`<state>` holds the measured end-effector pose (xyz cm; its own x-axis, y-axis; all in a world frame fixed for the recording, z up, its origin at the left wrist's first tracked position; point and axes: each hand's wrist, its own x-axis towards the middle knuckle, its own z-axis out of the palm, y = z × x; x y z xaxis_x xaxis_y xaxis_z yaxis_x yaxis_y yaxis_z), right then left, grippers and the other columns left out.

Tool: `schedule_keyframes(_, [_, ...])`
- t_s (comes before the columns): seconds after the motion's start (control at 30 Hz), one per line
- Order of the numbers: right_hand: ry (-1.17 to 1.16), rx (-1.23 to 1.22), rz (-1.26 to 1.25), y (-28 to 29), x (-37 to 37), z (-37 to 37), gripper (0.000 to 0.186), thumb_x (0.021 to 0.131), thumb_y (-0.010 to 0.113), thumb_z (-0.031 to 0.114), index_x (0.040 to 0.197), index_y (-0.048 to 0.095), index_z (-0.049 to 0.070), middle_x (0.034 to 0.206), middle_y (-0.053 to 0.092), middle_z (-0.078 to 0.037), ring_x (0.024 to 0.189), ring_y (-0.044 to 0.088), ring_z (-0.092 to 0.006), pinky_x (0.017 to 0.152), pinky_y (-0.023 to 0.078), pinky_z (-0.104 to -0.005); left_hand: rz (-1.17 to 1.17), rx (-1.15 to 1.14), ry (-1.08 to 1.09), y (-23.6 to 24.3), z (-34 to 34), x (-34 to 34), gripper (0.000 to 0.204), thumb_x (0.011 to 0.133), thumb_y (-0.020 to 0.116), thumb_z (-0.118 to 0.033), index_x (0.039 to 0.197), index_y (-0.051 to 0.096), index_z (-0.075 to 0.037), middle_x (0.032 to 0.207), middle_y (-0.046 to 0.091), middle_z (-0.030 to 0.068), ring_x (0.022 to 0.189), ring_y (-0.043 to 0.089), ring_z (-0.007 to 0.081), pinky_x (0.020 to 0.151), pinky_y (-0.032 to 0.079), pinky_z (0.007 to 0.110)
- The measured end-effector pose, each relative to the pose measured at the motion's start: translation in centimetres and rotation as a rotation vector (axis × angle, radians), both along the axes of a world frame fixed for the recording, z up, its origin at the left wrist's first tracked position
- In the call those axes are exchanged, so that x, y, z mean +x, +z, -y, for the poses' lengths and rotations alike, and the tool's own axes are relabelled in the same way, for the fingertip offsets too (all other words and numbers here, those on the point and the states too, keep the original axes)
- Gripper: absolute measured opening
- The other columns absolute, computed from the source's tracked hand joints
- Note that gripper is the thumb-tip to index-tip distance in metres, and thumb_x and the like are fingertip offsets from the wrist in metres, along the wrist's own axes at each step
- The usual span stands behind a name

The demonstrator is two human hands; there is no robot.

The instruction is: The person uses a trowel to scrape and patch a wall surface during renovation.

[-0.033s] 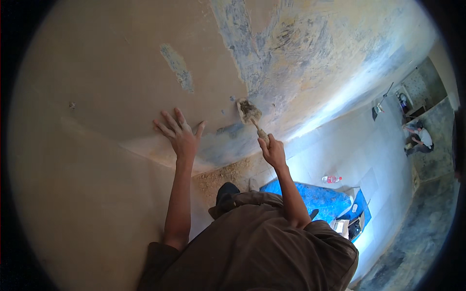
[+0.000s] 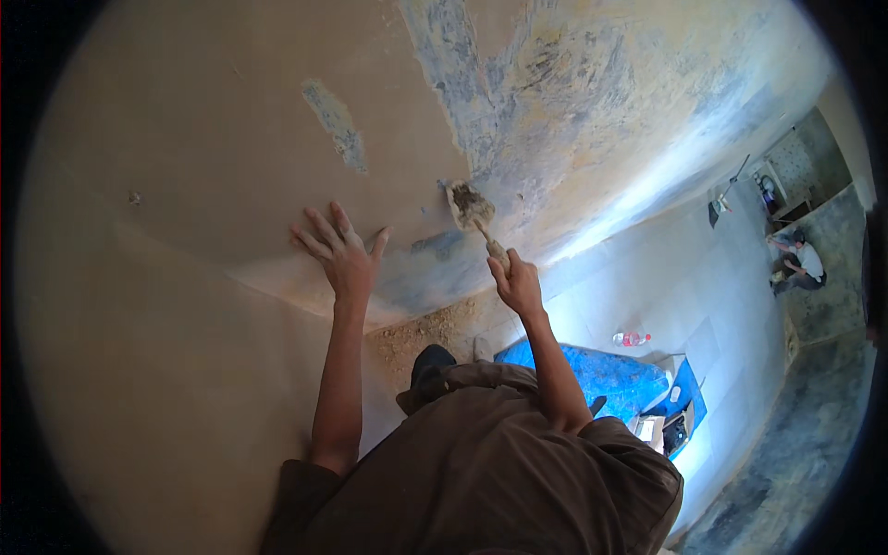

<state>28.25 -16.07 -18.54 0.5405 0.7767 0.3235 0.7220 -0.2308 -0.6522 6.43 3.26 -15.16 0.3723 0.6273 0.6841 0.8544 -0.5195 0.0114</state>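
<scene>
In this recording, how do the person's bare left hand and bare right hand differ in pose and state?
The bare left hand has its fingers spread, seemingly resting on the tan plastered wall; the bare right hand is curled into a grip.
The left hand is empty, while the right hand holds a flat-bladed, dirt-smeared scraper.
Both reach forward.

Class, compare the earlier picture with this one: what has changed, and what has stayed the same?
The right hand has moved the scraper a little left and up in the picture, along the wall. Nothing was taken hold of or let go. The left hand stays spread on the wall, and the bottle lies where it was.
</scene>
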Motion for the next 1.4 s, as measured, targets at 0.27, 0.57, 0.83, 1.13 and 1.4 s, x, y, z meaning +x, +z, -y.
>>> schedule_keyframes(0.27, [-0.040,-0.031,0.010,-1.6,0.8,1.5,0.035,0.089,0.062,0.033,0.080,0.051,0.001,0.057,0.057,-0.022,0.057,0.059,-0.0424,0.051,0.044,-0.0491,-0.003,0.019,-0.009,0.1,0.0,-0.1,0.104,0.076,0.063,-0.065,0.141,0.026,0.007,0.147,0.001,0.0375,0.131,-0.004,0.0641,0.100,0.011,0.074])
schedule_keyframes(0.57, [-0.061,-0.046,0.044,-1.4,1.6,1.7,0.036,0.089,0.062,0.034,0.078,0.051,0.001,0.056,0.056,-0.021,0.056,0.058,-0.0425,0.051,0.044,-0.0490,0.026,-0.007,-0.021,0.0,-0.3,-0.1,0.102,0.077,0.063,-0.064,0.141,0.028,0.008,0.147,0.003,0.0386,0.130,-0.005,0.0645,0.099,0.011,0.075])
schedule_keyframes(0.83, [-0.068,-0.084,0.064,-0.1,1.3,1.4,0.036,0.089,0.062,0.035,0.079,0.051,0.002,0.058,0.058,-0.022,0.056,0.059,-0.0425,0.050,0.044,-0.0495,0.002,0.003,0.004,0.4,-0.3,-0.1,0.101,0.077,0.062,-0.065,0.139,0.031,0.007,0.147,0.005,0.0382,0.130,-0.003,0.0646,0.100,0.012,0.074])
schedule_keyframes(1.13, [-0.071,-0.093,0.053,0.6,1.2,1.7,0.037,0.089,0.062,0.036,0.077,0.051,0.003,0.057,0.057,-0.022,0.057,0.059,-0.0425,0.051,0.044,-0.0495,-0.006,0.016,0.013,0.4,-0.2,-0.2,0.102,0.077,0.061,-0.066,0.141,0.029,0.007,0.147,0.005,0.0380,0.130,-0.004,0.0644,0.101,0.011,0.074])
schedule_keyframes(1.4, [-0.059,-0.062,0.015,1.1,0.5,1.3,0.040,0.088,0.062,0.038,0.076,0.051,0.002,0.057,0.057,-0.023,0.057,0.059,-0.0428,0.051,0.044,-0.0495,0.007,-0.004,-0.003,0.2,-0.1,-0.2,0.104,0.077,0.062,-0.065,0.142,0.025,0.007,0.147,0.004,0.0378,0.131,-0.005,0.0639,0.102,0.009,0.073])
